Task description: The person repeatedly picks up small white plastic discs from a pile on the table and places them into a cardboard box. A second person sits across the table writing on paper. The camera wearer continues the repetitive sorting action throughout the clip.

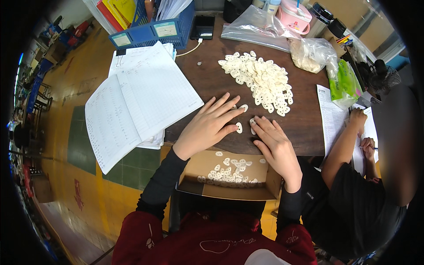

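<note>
Small cream oval pieces with dark holes lie in a broad heap (pixel 265 81) on the dark brown table. My left hand (pixel 212 123) rests palm down to the near left of the heap, its fingers spread. Single pieces lie at its fingertips, and one loose piece (pixel 239 127) sits beside its thumb. My right hand (pixel 276 143) reaches over the table's front edge with fingers stretched out flat, the fingertips touching another piece (pixel 252 125). Below both hands stands an open cardboard box (pixel 212 190) with several more of the pieces (pixel 232 172) scattered inside.
An open notebook (pixel 141 101) lies at the left, before a blue file basket (pixel 152 35) and a phone (pixel 202 27). Plastic bags (pixel 311 55) and a pink container (pixel 294 17) stand at the back right. At the right, a person's arm (pixel 340 141) rests by papers (pixel 331 115).
</note>
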{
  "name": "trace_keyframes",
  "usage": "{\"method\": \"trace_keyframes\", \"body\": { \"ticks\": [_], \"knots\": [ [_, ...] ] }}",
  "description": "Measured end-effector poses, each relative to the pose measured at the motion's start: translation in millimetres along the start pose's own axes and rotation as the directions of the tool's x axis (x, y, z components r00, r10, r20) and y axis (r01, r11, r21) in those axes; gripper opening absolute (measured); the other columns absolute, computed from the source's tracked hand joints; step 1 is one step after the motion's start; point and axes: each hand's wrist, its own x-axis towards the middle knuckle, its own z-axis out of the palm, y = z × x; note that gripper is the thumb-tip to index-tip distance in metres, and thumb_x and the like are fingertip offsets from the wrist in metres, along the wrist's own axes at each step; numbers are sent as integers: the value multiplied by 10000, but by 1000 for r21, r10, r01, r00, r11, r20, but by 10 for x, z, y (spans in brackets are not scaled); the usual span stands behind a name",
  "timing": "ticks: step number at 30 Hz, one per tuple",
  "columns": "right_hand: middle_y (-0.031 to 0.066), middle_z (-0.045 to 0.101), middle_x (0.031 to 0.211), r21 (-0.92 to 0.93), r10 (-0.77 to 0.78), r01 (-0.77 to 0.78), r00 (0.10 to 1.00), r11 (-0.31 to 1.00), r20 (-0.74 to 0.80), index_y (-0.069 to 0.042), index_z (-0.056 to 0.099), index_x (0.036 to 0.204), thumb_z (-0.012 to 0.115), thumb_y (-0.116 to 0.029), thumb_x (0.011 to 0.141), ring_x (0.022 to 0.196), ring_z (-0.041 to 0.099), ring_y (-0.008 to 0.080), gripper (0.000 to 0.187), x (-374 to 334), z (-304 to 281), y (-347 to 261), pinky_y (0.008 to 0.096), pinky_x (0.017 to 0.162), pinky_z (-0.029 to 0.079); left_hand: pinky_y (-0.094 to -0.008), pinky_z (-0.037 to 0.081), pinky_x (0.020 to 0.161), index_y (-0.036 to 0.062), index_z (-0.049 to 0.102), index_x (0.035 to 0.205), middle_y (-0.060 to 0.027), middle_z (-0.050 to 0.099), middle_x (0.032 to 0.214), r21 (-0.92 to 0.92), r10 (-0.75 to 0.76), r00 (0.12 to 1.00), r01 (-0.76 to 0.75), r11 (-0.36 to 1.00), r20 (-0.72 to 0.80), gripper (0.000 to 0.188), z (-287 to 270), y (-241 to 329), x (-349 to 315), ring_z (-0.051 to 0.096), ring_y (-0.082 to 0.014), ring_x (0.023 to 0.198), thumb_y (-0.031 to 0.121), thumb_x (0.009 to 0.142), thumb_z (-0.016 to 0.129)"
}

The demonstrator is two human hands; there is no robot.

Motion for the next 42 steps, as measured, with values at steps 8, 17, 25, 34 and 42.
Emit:
{"method": "trace_keyframes", "body": {
  "ticks": [8, 17, 25, 34, 42],
  "knots": [
    [172, 562, 1558, 118, -97, 71, 967, 990, 234, -20, 639, 1434, 700, -88, 958, 1450, 534, 345, 484, -187, -98, -136, 485, 1228, 416, -512, 275, 1294, 77, 583, 1504, -127, 498, 1628, -225, -147, 988, 132, 966, -54, 497, -38, -49, -10, 402, -349, 1543, 316, 1069, 619],
    [217, 535, 1571, 307, -206, 155, 968, 939, 141, -36, 652, 1426, 745, -172, 936, 1445, 525, 395, 518, 8, -181, -147, 512, 1214, 412, -500, 313, 1273, 13, 638, 1422, -172, 533, 1583, -110, -105, 994, 100, 989, -40, 455, 1, -20, -21, 446, -378, 1503, 310, 1079, 604],
    [178, 564, 1549, 107, -145, 133, 983, 985, 111, -42, 645, 1425, 741, -166, 940, 1460, 514, 361, 510, 209, 153, -92, 510, 1226, 401, -497, 341, 1262, 67, 653, 1426, -162, 501, 1616, -202, -200, 977, 182, 962, -72, 390, -2, -99, -47, 432, -380, 1516, 240, 1079, 604],
    [106, 628, 1507, 323, -322, 230, 908, 918, 270, -105, 717, 1370, 756, -191, 938, 1410, 582, 305, 442, -453, -20, -297, 476, 1213, 440, -584, 265, 1277, 160, 469, 1586, -207, 245, 1738, 196, -66, 995, 80, 977, -82, 565, 225, -196, 491, 227, -440, 1600, 417, 1092, 562],
    [202, 644, 1454, 283, -186, 158, 980, 946, 74, -20, 727, 1308, 728, -116, 927, 1329, 634, 360, 394, -209, -249, -148, 519, 1171, 455, -528, 258, 1285, 122, 511, 1562, -91, 407, 1690, 104, -17, 998, 11, 994, 55, 539, 111, -43, 247, 353, -329, 1567, 377, 1090, 566]
  ]
}}
